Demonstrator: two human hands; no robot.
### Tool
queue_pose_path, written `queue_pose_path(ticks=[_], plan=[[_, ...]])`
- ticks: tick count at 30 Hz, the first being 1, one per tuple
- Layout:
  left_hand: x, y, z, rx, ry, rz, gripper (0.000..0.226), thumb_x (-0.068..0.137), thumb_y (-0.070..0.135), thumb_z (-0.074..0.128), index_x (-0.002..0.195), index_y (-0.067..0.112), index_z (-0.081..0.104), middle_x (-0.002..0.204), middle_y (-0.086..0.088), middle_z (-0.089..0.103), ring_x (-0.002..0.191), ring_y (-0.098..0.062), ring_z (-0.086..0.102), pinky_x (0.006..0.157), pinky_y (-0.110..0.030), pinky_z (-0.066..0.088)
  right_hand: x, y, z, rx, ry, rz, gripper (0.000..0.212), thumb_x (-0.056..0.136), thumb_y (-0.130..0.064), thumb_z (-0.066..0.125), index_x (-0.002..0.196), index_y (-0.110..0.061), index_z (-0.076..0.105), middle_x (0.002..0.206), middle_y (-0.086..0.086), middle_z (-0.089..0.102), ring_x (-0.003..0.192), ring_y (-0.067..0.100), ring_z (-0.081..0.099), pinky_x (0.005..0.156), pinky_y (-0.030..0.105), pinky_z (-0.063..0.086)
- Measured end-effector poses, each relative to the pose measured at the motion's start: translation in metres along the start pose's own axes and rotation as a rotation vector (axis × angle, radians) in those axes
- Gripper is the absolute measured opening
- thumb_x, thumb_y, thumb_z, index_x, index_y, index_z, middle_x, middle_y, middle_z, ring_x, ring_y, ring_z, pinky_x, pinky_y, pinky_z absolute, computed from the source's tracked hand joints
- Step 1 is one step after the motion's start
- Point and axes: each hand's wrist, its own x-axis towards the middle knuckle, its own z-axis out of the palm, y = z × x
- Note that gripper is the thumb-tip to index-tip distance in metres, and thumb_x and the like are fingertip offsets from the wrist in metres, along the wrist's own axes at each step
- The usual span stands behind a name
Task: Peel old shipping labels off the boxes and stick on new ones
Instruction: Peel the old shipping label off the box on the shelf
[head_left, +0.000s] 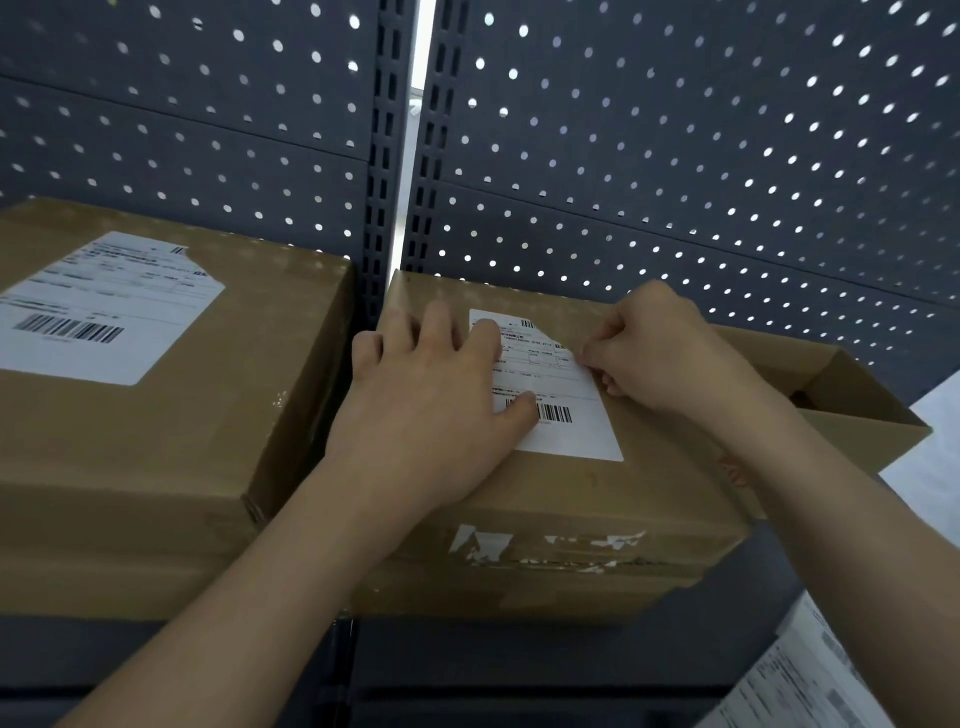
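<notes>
Two brown cardboard boxes stand side by side on a dark shelf. The right box (597, 499) carries a white shipping label (566, 415) with a barcode on its top. My left hand (436, 395) lies flat on the left part of that label, fingers spread, thumb tip near the barcode. My right hand (660, 348) has its fingers curled and pinches the label's upper right edge. The left box (171, 415) bears its own white label (98, 312) with a barcode and a cut corner. Torn label scraps (550, 551) cling to the right box's front face.
Grey pegboard panels (675, 156) with a slotted upright (384, 156) rise behind the boxes. An open flap (831, 384) of the right box sticks out to the right. Printed label sheets (810, 680) lie at the lower right corner. The shelf edge (467, 654) runs below the boxes.
</notes>
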Motion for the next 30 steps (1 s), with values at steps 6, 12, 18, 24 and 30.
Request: queue_pose_path(ticks=[6, 12, 18, 24, 30], plan=[[0.0, 0.001, 0.0, 0.008, 0.0, 0.0, 0.058, 0.082, 0.069, 0.027, 0.126, 0.033, 0.039, 0.127, 0.0, 0.036, 0.122, -0.027, 0.03, 0.103, -0.045, 0.027, 0.004, -0.004, 0.004, -0.051, -0.02, 0.026, 0.015, 0.087, -0.02, 0.062, 0.089, -0.006, 0.064, 0.096, 0.015, 0.065, 0.077, 0.027, 0.066, 0.069, 0.032, 0.055], [0.001, 0.0, 0.0, 0.004, -0.017, -0.004, 0.056, 0.084, 0.069, 0.029, 0.125, 0.033, 0.039, 0.128, 0.0, 0.035, 0.122, -0.027, 0.03, 0.104, -0.045, 0.027, 0.0, 0.0, -0.005, 0.21, -0.135, 0.046, 0.016, 0.086, -0.013, 0.071, 0.079, 0.002, 0.071, 0.067, 0.01, 0.065, 0.057, 0.018, 0.058, 0.06, 0.03, 0.056], [0.001, 0.0, -0.001, 0.0, -0.021, 0.003, 0.056, 0.084, 0.07, 0.028, 0.127, 0.034, 0.038, 0.129, 0.0, 0.034, 0.123, -0.026, 0.03, 0.104, -0.045, 0.026, -0.004, 0.011, -0.013, 0.568, -0.168, 0.148, 0.014, 0.09, -0.001, 0.065, 0.078, 0.004, 0.068, 0.065, 0.011, 0.059, 0.052, 0.011, 0.057, 0.054, 0.019, 0.054], [0.001, 0.0, -0.001, -0.006, -0.021, 0.001, 0.056, 0.084, 0.069, 0.029, 0.126, 0.034, 0.039, 0.128, 0.0, 0.034, 0.122, -0.026, 0.03, 0.104, -0.045, 0.026, 0.001, -0.001, -0.006, 0.171, -0.124, 0.082, 0.014, 0.088, -0.011, 0.066, 0.085, 0.002, 0.07, 0.069, 0.011, 0.069, 0.058, 0.017, 0.068, 0.07, 0.037, 0.061], [0.0, 0.0, 0.001, -0.012, -0.007, -0.001, 0.055, 0.084, 0.069, 0.031, 0.125, 0.034, 0.039, 0.126, 0.001, 0.034, 0.12, -0.025, 0.031, 0.103, -0.045, 0.025, -0.01, -0.017, 0.001, -0.121, -0.041, 0.003, 0.013, 0.094, -0.017, 0.055, 0.103, -0.009, 0.06, 0.102, 0.009, 0.052, 0.077, 0.024, 0.056, 0.059, 0.029, 0.037]])
